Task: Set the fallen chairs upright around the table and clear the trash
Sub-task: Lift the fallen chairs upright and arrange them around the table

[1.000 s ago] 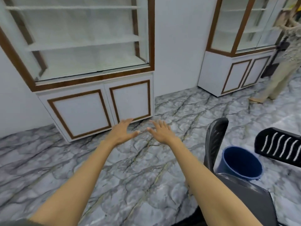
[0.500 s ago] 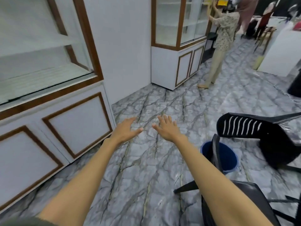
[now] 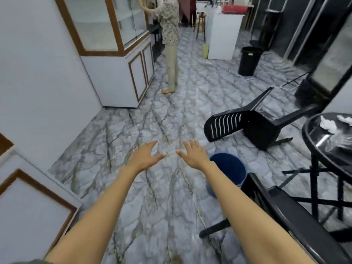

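Note:
My left hand (image 3: 145,156) and my right hand (image 3: 192,154) are stretched out in front of me over the marble floor, fingers spread, holding nothing. A black plastic chair (image 3: 249,124) lies tipped over on the floor to the right of my hands. A second black chair (image 3: 282,214) lies fallen at the lower right, partly under my right forearm. A blue bucket (image 3: 229,167) stands just right of my right wrist. The round black table (image 3: 312,141) at the right edge carries crumpled white paper trash (image 3: 328,123).
White cabinets with brown trim (image 3: 122,80) line the left wall. A person (image 3: 170,44) stands by the far cabinet. Farther back are a black bin (image 3: 248,60) and a white counter (image 3: 222,35). Dark glass cases stand at the right.
The view has swung right, away from the near cabinet. The tipped chair, the table with trash and the far room have come into view. My hands stay outstretched and empty.

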`<state>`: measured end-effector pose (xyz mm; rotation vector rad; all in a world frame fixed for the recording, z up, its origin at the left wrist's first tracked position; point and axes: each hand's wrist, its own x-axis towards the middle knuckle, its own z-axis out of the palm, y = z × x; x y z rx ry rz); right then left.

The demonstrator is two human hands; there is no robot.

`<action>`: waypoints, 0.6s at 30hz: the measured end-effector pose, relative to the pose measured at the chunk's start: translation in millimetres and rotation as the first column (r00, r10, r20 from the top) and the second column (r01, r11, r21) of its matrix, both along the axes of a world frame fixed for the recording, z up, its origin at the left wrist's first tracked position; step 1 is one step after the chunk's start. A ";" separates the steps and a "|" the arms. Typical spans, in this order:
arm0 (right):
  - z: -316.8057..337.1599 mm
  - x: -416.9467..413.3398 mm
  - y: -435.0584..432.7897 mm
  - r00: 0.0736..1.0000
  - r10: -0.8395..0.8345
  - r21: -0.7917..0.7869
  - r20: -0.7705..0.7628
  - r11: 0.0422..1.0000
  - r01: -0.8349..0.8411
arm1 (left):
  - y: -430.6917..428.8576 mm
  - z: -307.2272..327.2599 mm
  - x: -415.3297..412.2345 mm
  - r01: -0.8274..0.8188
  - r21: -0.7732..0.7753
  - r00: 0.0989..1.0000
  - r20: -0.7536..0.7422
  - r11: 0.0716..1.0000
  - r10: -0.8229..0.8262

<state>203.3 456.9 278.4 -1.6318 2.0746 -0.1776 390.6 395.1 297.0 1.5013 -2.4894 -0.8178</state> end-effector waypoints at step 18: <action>-31.9 -200.1 -272.1 0.904 -0.427 0.049 0.013 0.904 0.425 | -338.5 -22.7 -229.1 0.409 0.067 0.910 0.039 0.910 -0.412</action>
